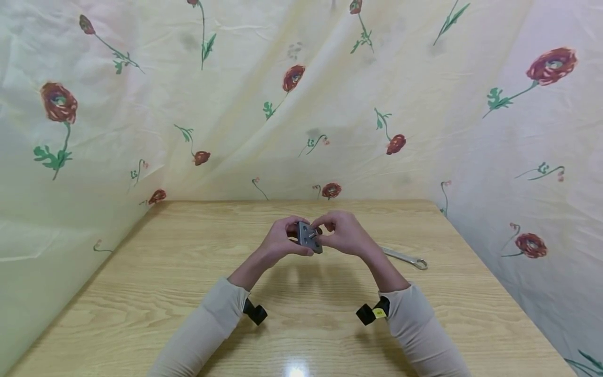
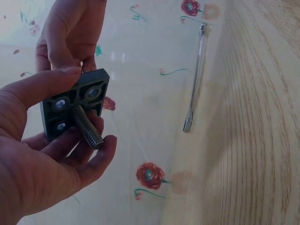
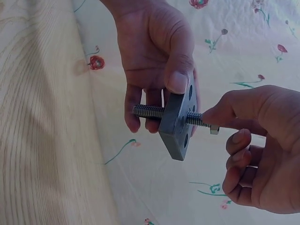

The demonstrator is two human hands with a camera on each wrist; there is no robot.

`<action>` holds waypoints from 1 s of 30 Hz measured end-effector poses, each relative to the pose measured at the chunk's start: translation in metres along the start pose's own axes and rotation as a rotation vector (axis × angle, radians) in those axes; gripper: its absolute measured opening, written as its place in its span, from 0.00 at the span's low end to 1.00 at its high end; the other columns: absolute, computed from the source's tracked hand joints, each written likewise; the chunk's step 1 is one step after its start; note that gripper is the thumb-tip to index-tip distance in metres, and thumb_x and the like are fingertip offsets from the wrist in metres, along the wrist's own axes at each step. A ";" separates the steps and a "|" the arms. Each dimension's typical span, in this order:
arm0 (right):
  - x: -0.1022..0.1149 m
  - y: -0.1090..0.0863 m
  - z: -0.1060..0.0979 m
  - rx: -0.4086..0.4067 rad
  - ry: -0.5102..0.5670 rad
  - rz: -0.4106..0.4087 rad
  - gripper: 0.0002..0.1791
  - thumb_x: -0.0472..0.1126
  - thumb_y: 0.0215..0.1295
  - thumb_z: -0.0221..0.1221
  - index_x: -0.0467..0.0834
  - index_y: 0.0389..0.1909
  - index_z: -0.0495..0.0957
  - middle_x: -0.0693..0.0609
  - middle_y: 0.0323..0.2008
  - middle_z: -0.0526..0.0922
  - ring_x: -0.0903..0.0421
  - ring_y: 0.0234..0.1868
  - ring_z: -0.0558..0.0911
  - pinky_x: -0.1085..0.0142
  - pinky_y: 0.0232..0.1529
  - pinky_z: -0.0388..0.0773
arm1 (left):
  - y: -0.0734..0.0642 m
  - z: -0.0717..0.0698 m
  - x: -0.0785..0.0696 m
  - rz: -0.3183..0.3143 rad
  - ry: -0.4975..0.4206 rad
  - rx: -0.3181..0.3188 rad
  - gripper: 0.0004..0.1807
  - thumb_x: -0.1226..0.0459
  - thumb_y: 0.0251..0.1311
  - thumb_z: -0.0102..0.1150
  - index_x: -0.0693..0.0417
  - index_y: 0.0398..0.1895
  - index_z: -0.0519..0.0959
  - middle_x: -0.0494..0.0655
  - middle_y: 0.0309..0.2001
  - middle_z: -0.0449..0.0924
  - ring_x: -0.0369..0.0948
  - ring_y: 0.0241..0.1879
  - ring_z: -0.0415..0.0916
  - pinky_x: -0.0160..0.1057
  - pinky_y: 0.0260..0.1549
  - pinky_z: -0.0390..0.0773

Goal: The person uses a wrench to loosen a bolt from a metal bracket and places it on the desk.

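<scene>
A dark grey square plate (image 1: 303,234) with holes in its corners is held up above the table. My left hand (image 1: 278,242) grips it by its edges, thumb on one side and fingers on the other. A threaded bolt (image 3: 149,111) runs through the plate's middle and sticks out on both faces. In the left wrist view the long bare thread of the bolt (image 2: 86,125) points past my left fingers. My right hand (image 1: 345,234) pinches the bolt between thumb and forefinger near its hex head (image 3: 214,129); its other fingers are curled.
A silver combination wrench (image 1: 406,257) lies on the wooden table (image 1: 165,293), to the right of my right hand. Flowered cloth (image 1: 245,104) hangs behind the table and along both sides. A black strap-on device (image 1: 256,312) sits at each wrist.
</scene>
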State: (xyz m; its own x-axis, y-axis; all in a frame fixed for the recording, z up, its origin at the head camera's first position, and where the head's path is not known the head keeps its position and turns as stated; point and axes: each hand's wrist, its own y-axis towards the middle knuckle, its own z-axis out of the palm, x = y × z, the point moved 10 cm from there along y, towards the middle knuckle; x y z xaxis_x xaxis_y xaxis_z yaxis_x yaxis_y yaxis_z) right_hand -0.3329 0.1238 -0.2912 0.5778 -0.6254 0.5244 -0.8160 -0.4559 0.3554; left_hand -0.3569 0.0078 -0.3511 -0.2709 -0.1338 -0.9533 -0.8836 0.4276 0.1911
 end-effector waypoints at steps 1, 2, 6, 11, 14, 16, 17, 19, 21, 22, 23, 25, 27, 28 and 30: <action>0.001 0.000 0.000 -0.002 0.002 -0.007 0.08 0.36 0.57 0.68 0.44 0.39 0.88 0.48 0.24 0.72 0.57 0.28 0.66 0.66 0.31 0.61 | 0.000 0.000 0.000 0.001 0.000 0.000 0.33 0.72 0.43 0.77 0.59 0.57 0.76 0.56 0.45 0.83 0.41 0.41 0.78 0.35 0.43 0.79; 0.001 0.000 0.000 -0.002 0.003 -0.011 0.08 0.35 0.57 0.68 0.44 0.39 0.88 0.47 0.25 0.73 0.57 0.28 0.66 0.66 0.31 0.61 | 0.000 0.000 0.000 0.001 0.002 -0.001 0.33 0.72 0.43 0.77 0.59 0.57 0.76 0.56 0.45 0.83 0.41 0.41 0.78 0.35 0.42 0.79; 0.002 0.001 0.002 0.000 0.009 -0.029 0.08 0.33 0.56 0.68 0.43 0.38 0.87 0.48 0.26 0.75 0.58 0.29 0.67 0.66 0.32 0.62 | 0.001 0.001 0.001 0.003 -0.001 0.005 0.33 0.73 0.43 0.77 0.59 0.57 0.76 0.57 0.46 0.83 0.40 0.41 0.78 0.36 0.43 0.80; 0.002 0.002 0.005 -0.004 0.008 -0.026 0.09 0.27 0.55 0.66 0.42 0.35 0.86 0.52 0.25 0.72 0.58 0.29 0.66 0.67 0.32 0.62 | 0.001 0.002 0.000 0.010 -0.006 0.015 0.32 0.73 0.43 0.76 0.58 0.56 0.77 0.57 0.47 0.83 0.40 0.41 0.78 0.36 0.43 0.80; 0.003 0.002 0.005 0.006 0.023 -0.017 0.11 0.26 0.55 0.65 0.41 0.37 0.85 0.51 0.25 0.72 0.57 0.29 0.67 0.67 0.32 0.62 | 0.000 0.002 0.000 0.012 -0.006 0.013 0.32 0.73 0.44 0.76 0.60 0.56 0.77 0.57 0.46 0.83 0.40 0.41 0.78 0.36 0.42 0.80; 0.002 0.001 0.005 0.012 0.046 -0.006 0.12 0.29 0.56 0.66 0.41 0.42 0.84 0.49 0.26 0.71 0.57 0.29 0.66 0.67 0.31 0.62 | 0.000 0.001 0.001 0.005 -0.007 0.008 0.33 0.73 0.44 0.76 0.60 0.57 0.76 0.57 0.46 0.83 0.40 0.40 0.78 0.35 0.42 0.79; 0.001 0.001 0.004 0.010 0.060 0.005 0.13 0.31 0.57 0.66 0.41 0.44 0.83 0.48 0.26 0.71 0.57 0.28 0.66 0.67 0.31 0.62 | 0.000 0.001 0.001 0.001 -0.005 0.007 0.33 0.73 0.44 0.76 0.60 0.58 0.76 0.57 0.46 0.83 0.40 0.41 0.78 0.35 0.42 0.79; -0.004 0.001 0.001 -0.005 0.084 0.047 0.16 0.37 0.59 0.67 0.42 0.48 0.80 0.48 0.27 0.69 0.56 0.28 0.65 0.66 0.31 0.61 | 0.000 0.001 0.002 -0.005 0.001 0.007 0.34 0.73 0.44 0.76 0.61 0.59 0.75 0.58 0.46 0.83 0.40 0.41 0.78 0.36 0.42 0.80; -0.009 0.000 -0.003 -0.032 0.090 0.104 0.17 0.45 0.62 0.66 0.42 0.49 0.79 0.49 0.27 0.67 0.55 0.27 0.64 0.65 0.29 0.60 | 0.000 0.001 0.002 -0.009 0.006 0.011 0.34 0.73 0.44 0.76 0.60 0.59 0.75 0.58 0.47 0.82 0.41 0.42 0.78 0.36 0.43 0.80; -0.013 0.000 -0.004 -0.049 0.078 0.136 0.17 0.48 0.64 0.65 0.43 0.47 0.79 0.50 0.27 0.67 0.55 0.26 0.64 0.65 0.29 0.60 | 0.000 0.001 0.002 -0.008 0.009 0.013 0.34 0.73 0.45 0.76 0.60 0.59 0.75 0.58 0.48 0.82 0.41 0.42 0.78 0.36 0.43 0.80; -0.016 -0.001 -0.006 -0.061 0.056 0.165 0.18 0.53 0.66 0.63 0.43 0.45 0.79 0.50 0.26 0.67 0.56 0.26 0.65 0.65 0.28 0.60 | 0.000 0.002 0.002 -0.009 0.007 0.016 0.34 0.73 0.45 0.76 0.60 0.59 0.75 0.58 0.48 0.82 0.41 0.43 0.78 0.37 0.43 0.81; -0.022 -0.002 -0.006 -0.064 0.005 0.233 0.24 0.62 0.68 0.57 0.43 0.38 0.80 0.52 0.24 0.68 0.56 0.23 0.65 0.65 0.26 0.61 | 0.000 0.002 0.002 -0.006 0.007 0.016 0.34 0.72 0.44 0.76 0.61 0.59 0.75 0.58 0.47 0.82 0.41 0.42 0.78 0.36 0.43 0.80; -0.027 -0.004 -0.003 -0.047 -0.037 0.296 0.32 0.69 0.70 0.49 0.43 0.35 0.82 0.53 0.22 0.71 0.57 0.21 0.67 0.65 0.23 0.61 | 0.000 0.002 0.003 -0.009 0.002 0.014 0.34 0.73 0.44 0.76 0.60 0.58 0.75 0.57 0.47 0.82 0.40 0.42 0.78 0.36 0.42 0.80; -0.029 -0.005 -0.001 -0.031 -0.055 0.322 0.36 0.71 0.70 0.46 0.43 0.33 0.84 0.54 0.20 0.72 0.57 0.20 0.67 0.66 0.22 0.61 | 0.000 0.002 0.003 -0.010 0.002 0.013 0.34 0.73 0.44 0.76 0.60 0.58 0.75 0.56 0.46 0.83 0.40 0.42 0.78 0.36 0.42 0.80; -0.032 -0.007 0.005 0.006 -0.081 0.369 0.41 0.74 0.70 0.39 0.43 0.26 0.83 0.55 0.15 0.69 0.58 0.16 0.64 0.66 0.19 0.58 | -0.001 0.002 0.002 -0.006 0.003 0.013 0.34 0.73 0.44 0.76 0.60 0.58 0.75 0.56 0.45 0.83 0.39 0.41 0.78 0.35 0.42 0.80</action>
State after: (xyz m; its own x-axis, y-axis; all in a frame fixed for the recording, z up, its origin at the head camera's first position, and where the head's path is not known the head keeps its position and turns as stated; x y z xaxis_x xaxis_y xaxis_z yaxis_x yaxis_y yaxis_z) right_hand -0.3458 0.1441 -0.3144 0.2444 -0.7960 0.5537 -0.9696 -0.1938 0.1494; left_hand -0.3560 0.0093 -0.3536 -0.2667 -0.1388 -0.9537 -0.8801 0.4385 0.1823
